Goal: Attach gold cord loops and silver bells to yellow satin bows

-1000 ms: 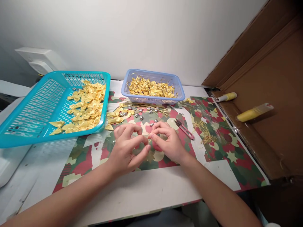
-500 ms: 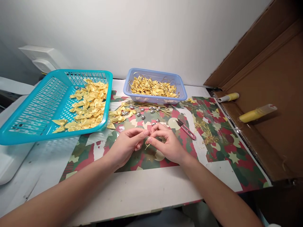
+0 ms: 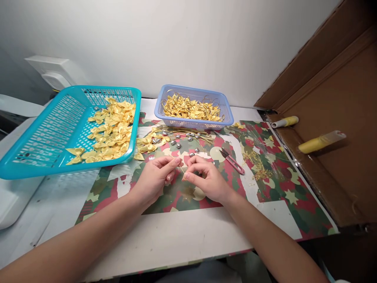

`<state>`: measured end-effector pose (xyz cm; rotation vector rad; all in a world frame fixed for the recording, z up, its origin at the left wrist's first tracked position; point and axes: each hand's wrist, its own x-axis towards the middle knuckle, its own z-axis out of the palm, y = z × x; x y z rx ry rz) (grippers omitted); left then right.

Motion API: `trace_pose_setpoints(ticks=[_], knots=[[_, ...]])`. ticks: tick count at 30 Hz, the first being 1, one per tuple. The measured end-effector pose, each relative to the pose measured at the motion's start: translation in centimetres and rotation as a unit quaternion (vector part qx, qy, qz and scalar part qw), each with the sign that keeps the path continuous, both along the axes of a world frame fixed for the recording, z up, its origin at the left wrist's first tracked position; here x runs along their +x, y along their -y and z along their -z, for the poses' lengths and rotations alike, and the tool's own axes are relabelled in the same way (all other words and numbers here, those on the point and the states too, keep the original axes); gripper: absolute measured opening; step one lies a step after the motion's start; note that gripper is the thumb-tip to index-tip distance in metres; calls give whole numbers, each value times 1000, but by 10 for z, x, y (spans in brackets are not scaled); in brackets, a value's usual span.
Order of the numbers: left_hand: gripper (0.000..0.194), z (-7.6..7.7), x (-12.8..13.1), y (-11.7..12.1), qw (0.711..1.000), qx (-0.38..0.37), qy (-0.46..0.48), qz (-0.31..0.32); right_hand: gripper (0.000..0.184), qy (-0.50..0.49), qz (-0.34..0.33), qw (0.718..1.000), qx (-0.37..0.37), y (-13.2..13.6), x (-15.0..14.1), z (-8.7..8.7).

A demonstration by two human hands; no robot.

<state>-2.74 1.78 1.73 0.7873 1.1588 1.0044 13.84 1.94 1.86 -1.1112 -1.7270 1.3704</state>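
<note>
My left hand [image 3: 157,175] and my right hand [image 3: 206,177] face each other over the patterned sheet, fingertips pinched. A thin gold cord [image 3: 182,169] runs across the small gap between them, with an end in each pinch. Whatever else the fingertips cover is hidden. Just beyond my hands lie several silver bells [image 3: 178,146] and a bundle of gold cords [image 3: 182,130]. Yellow ribbon bows [image 3: 147,144] spill beside the bells. To the right of my right hand rests a pair of pink thread snips [image 3: 233,162].
A turquoise basket [image 3: 136,129] of yellow bows stands at the left. A smaller blue basket [image 3: 194,124] at the back holds bows with cords. Gold cord scraps [image 3: 260,169] lie at the right. Two yellow-wrapped tubes [image 3: 321,142] stick out near the cardboard wall [image 3: 332,98].
My hands have drawn slightly apart, the left one shifting left. A short stretch of gold cord now shows between them.
</note>
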Motion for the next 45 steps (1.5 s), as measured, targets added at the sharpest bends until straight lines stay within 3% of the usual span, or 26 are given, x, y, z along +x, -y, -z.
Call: trace_pose_setpoints(ticks=[6,9,11,13,15,17,20,30,36,38,40,43,45], knots=[[34,0,-5,0,998,10,-42,41,17,1,-3,1000,12,1,1,-1],[33,-2,-8,6,982,114,-141,48,17,16,14,999,43,1,2,-3],[26,-5,-9,10,939,246,-236,44,17,33,26,997,70,1,3,-4],[8,-6,-9,13,871,375,-314,51,18,41,31,995,89,2,4,-5],[7,-6,-9,13,816,455,-353,62,18,37,29,994,95,2,5,-5],[9,-4,-9,13,793,486,-363,61,17,30,27,995,90,2,5,-5],[8,-1,-9,12,785,501,-360,56,17,23,28,996,76,2,5,-4],[11,-1,-12,6,833,437,-312,133,18,10,37,998,51,1,6,-4],[12,0,-14,9,797,493,-313,157,19,6,51,998,22,0,8,-7],[6,-2,-13,10,807,480,-309,154,19,4,45,999,21,0,8,-8],[12,-4,-12,11,857,398,-292,150,18,3,39,999,18,0,8,-9],[34,-6,-9,11,944,178,-222,165,19,9,36,999,19,0,8,-10],[42,-6,-8,10,970,55,-159,175,19,21,29,999,33,0,8,-9]])
